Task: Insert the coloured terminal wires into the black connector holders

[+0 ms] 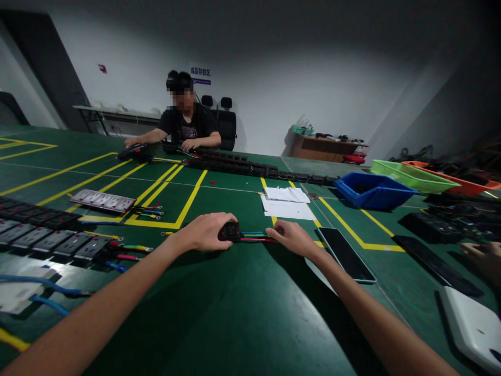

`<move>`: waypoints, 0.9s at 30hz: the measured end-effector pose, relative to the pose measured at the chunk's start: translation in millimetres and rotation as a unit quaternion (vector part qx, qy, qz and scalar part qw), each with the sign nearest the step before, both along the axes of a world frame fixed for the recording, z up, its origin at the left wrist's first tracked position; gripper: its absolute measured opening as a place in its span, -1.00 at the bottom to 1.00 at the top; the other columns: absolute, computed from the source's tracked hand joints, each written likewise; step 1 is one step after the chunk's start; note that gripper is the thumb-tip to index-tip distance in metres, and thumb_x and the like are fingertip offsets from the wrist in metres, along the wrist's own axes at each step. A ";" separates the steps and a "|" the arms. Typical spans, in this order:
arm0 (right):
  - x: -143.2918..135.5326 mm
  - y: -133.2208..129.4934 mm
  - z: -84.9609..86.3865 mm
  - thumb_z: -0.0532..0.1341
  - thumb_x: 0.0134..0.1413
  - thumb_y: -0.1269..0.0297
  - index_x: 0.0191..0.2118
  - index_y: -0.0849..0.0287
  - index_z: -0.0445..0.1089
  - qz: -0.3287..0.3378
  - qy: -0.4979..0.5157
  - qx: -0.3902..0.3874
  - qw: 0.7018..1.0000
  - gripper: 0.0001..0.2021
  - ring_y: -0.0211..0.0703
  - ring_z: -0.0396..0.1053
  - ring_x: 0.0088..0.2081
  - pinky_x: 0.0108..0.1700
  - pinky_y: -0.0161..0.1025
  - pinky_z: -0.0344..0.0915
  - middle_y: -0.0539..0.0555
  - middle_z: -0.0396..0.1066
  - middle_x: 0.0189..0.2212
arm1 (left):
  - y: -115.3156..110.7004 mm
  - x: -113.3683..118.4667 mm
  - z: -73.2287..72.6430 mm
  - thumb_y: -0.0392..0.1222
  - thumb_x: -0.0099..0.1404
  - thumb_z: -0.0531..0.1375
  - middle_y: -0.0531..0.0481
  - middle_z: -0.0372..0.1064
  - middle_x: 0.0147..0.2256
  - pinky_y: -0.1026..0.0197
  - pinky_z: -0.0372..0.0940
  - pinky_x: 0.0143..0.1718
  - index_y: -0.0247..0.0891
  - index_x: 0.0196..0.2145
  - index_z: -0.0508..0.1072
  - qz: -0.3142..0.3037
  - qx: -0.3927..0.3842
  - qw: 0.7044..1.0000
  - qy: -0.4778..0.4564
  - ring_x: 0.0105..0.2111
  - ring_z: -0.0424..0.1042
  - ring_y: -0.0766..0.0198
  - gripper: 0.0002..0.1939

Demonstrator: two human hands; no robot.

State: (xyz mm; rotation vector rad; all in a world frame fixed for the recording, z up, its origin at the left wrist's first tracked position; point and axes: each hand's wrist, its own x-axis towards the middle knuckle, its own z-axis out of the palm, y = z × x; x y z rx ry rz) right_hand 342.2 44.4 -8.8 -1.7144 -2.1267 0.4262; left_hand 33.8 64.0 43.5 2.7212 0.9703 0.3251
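Note:
My left hand (209, 231) is wrapped around a small black socket module (231, 231) just above the green table, near the middle of the view. Out of the module's right side run several coloured wires (254, 236), blue, green and red among them. Their far ends go into the fingers of my right hand (290, 237), which are pinched together on them. The wire tips are hidden by those fingers. Close to my right wrist lies a phone (346, 256) with a dark screen. Beyond my right hand are white paper sheets (287, 203).
Black socket strips (50, 237) with wire leads lie at the left, beside a pale strip (102, 201). Blue (373, 192), green (415, 176) and orange bins stand at the right. A co-worker (188, 125) sits across the table. A white device (472, 326) occupies the near right; another person's hand (479, 253) shows there.

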 end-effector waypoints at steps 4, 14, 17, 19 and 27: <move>1.6 -0.5 2.2 0.05 0.22 -0.23 -0.43 0.15 0.39 -0.008 -0.018 -0.011 1.000 -0.48 -0.19 0.28 -0.49 -0.46 -0.27 -0.04 0.05 0.40 -0.52 | -0.9 0.9 -3.8 -0.04 0.16 0.25 -0.07 0.43 -0.09 0.08 0.29 -0.10 -0.15 0.06 0.33 -0.005 0.024 1.000 -0.007 -0.12 0.44 0.06 -0.49; -12.6 6.9 -6.3 0.10 0.11 -0.15 -0.60 0.14 0.24 -0.059 0.072 -0.036 0.995 -0.52 -0.25 0.15 -0.55 -0.49 -0.30 -0.04 -0.04 0.19 -0.66 | -6.3 6.7 -14.7 0.03 0.23 0.22 -0.06 0.42 -0.11 0.07 0.29 -0.11 -0.15 0.07 0.33 0.009 0.070 0.997 0.002 -0.14 0.44 0.06 -0.52; -16.5 5.4 -6.0 0.11 0.13 -0.10 -0.60 0.15 0.28 -0.075 0.025 -0.030 0.996 -0.54 -0.23 0.20 -0.53 -0.48 -0.30 -0.05 0.00 0.25 -0.64 | -5.3 7.6 -16.6 0.19 0.26 0.21 -0.07 0.43 -0.12 0.07 0.29 -0.14 -0.14 0.07 0.33 0.014 0.079 0.997 0.010 -0.14 0.44 0.05 -0.47; -14.6 3.0 -2.5 0.09 0.15 -0.14 -0.57 0.15 0.31 -0.083 -0.012 -0.043 0.996 -0.52 -0.21 0.23 -0.52 -0.47 -0.29 -0.05 0.02 0.30 -0.61 | -4.2 7.8 -18.6 0.27 0.26 0.20 -0.07 0.43 -0.12 0.07 0.29 -0.16 -0.14 0.07 0.33 0.016 0.080 0.997 0.015 -0.15 0.44 0.05 -0.43; -0.7 -2.3 12.1 -0.06 0.23 -0.30 -0.45 0.13 0.39 -0.095 -0.091 -0.056 0.990 -0.39 -0.15 0.31 -0.47 -0.47 -0.29 -0.02 0.09 0.43 -0.49 | -2.9 3.5 -15.2 0.26 0.26 0.22 -0.06 0.42 -0.11 0.11 0.29 -0.17 -0.15 0.07 0.33 0.017 0.048 0.999 -0.013 -0.13 0.44 0.06 -0.43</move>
